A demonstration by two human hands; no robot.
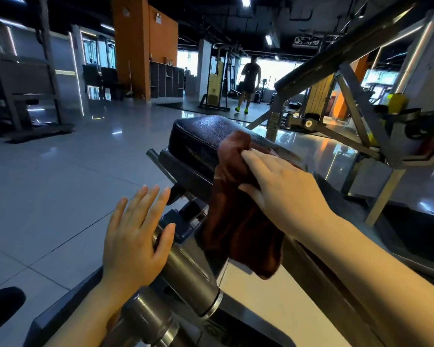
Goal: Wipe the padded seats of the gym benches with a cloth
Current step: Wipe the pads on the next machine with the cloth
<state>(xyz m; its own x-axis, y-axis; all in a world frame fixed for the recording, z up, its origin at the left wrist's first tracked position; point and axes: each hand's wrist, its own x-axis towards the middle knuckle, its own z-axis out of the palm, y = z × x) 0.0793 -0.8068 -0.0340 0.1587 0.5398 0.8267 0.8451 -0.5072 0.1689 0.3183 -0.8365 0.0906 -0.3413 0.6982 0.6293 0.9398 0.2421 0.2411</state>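
Observation:
A black padded seat [198, 139] of a gym machine tilts up in the middle of the view. A reddish-brown cloth [233, 216] lies over its near right part and hangs down the near edge. My right hand [278, 189] presses on the cloth from above, fingers bent around its top fold. My left hand [135, 234] is spread flat with fingers apart, resting by the steel tube [186, 274] of the frame below the seat. It holds nothing.
Grey steel frame bars [356, 96] rise on the right and overhead. A yellow bottle [396, 102] stands on a holder at the right. A person [251, 83] walks away far ahead. Glossy tiled floor [60, 171] spreads to the left, with racks beyond.

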